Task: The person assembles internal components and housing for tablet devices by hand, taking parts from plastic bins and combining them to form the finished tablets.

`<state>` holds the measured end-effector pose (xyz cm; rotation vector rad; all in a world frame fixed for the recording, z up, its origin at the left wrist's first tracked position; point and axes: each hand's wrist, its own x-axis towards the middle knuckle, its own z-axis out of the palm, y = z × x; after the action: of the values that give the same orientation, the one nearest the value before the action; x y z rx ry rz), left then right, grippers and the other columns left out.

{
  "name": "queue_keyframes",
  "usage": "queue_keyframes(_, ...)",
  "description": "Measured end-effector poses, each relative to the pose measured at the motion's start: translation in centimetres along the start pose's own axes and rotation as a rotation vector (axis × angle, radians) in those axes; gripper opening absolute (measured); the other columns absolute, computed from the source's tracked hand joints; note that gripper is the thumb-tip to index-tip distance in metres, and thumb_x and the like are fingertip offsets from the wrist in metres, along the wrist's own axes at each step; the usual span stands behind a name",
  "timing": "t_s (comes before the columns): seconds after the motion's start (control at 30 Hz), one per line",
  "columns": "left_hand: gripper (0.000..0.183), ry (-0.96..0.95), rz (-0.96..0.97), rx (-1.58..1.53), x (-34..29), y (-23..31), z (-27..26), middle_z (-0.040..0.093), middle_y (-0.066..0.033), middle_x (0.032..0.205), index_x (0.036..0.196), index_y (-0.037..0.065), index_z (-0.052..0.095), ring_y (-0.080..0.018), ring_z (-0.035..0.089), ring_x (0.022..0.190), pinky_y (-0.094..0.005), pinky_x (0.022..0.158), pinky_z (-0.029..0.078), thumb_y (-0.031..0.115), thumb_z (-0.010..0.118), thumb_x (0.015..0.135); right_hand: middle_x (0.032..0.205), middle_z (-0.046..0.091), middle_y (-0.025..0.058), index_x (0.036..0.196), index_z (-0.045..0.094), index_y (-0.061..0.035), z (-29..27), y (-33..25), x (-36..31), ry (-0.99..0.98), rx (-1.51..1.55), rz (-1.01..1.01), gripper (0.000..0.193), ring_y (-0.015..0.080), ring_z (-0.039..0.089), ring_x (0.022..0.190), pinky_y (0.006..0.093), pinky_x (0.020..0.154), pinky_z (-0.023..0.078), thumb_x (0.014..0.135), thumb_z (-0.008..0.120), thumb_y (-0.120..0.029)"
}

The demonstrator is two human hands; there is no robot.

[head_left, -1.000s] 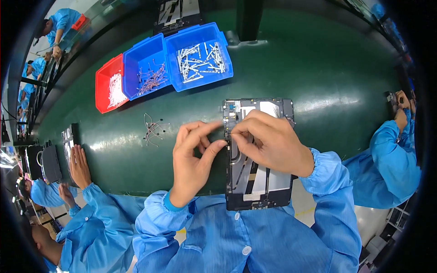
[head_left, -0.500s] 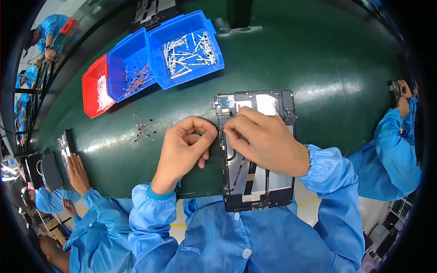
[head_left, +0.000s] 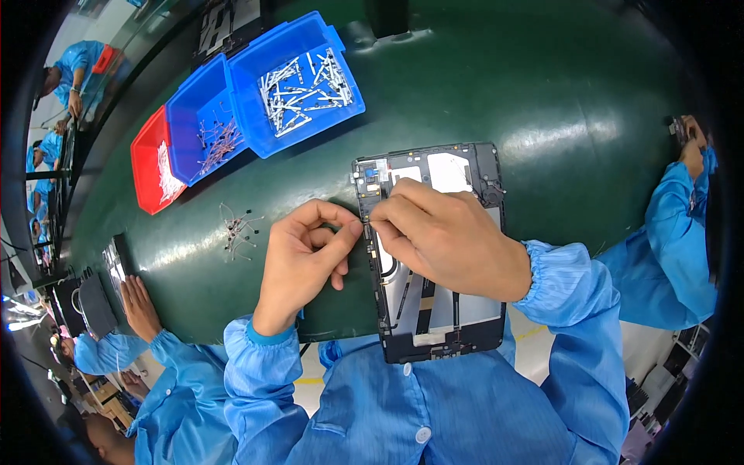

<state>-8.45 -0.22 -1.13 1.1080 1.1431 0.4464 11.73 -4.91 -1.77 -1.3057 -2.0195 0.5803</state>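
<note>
An opened tablet chassis (head_left: 482, 308), black-rimmed with silvery plates and dark ribbon cables inside, lies in front of me and overhangs the table's near edge. At its left edge, toward the upper part, my left hand (head_left: 307, 252) pinches with thumb and forefinger. My right hand (head_left: 453, 242) reaches across the chassis, its fingertips also pinched together at that edge, almost touching the left ones. Whatever sits between the fingertips is too small to make out. Left of my hands lies a small bunch of thin wires with dark ends (head_left: 239, 231).
Beyond the wires stand a red bin (head_left: 143, 174) of white pieces, a blue bin (head_left: 182, 116) of reddish wires and a larger blue bin (head_left: 341, 85) of white-and-black strips. A co-worker's hand (head_left: 141, 310) rests at the left; another person's hands (head_left: 692, 147) hold a part at far right.
The view has shifted and tilted slightly, so the bins sit farther left. Both my hands stay pinched at the tablet's left edge, with little visible movement.
</note>
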Motion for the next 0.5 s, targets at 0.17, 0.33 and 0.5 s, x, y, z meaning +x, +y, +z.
queue_keyframes(0.17, 0.010, -0.013, -0.005, 0.013, 0.06, 0.19, -0.26, 0.060, -0.0019, 0.063, 0.094, -0.003, 0.062, -0.0055, 0.053, 0.049, -0.0202, 0.040, 0.041, 0.006, 0.067, 0.092, 0.082, 0.055, 0.0067, 0.091, 0.061, -0.0026, 0.06, 0.06, -0.07, -0.013, -0.009, 0.001, 0.013, 0.0239, 0.062, 0.063, 0.0335, 0.053, 0.052, 0.081, 0.070, -0.005)
queue_keyframes(0.33, 0.009, 0.013, -0.023, 0.052, -0.06, 0.48, -0.10, 0.060, -0.0019, 0.064, 0.094, -0.002, 0.062, -0.0057, 0.054, 0.050, -0.0205, 0.041, 0.042, 0.005, 0.066, 0.092, 0.082, 0.054, 0.0066, 0.089, 0.060, -0.0025, 0.32, 0.43, -0.26, -0.020, -0.068, -0.014, 0.012, 0.0233, 0.061, 0.062, 0.0331, 0.051, 0.052, 0.082, 0.069, -0.006)
queue_keyframes(0.5, 0.008, 0.015, -0.011, 0.043, -0.01, 0.43, 0.15, 0.060, -0.0020, 0.065, 0.094, -0.002, 0.061, -0.0057, 0.054, 0.051, -0.0203, 0.041, 0.042, 0.003, 0.066, 0.091, 0.083, 0.052, 0.0071, 0.089, 0.060, -0.0017, 0.30, 0.41, -0.36, -0.018, -0.068, -0.022, 0.012, 0.0236, 0.060, 0.061, 0.0335, 0.050, 0.051, 0.083, 0.069, -0.007)
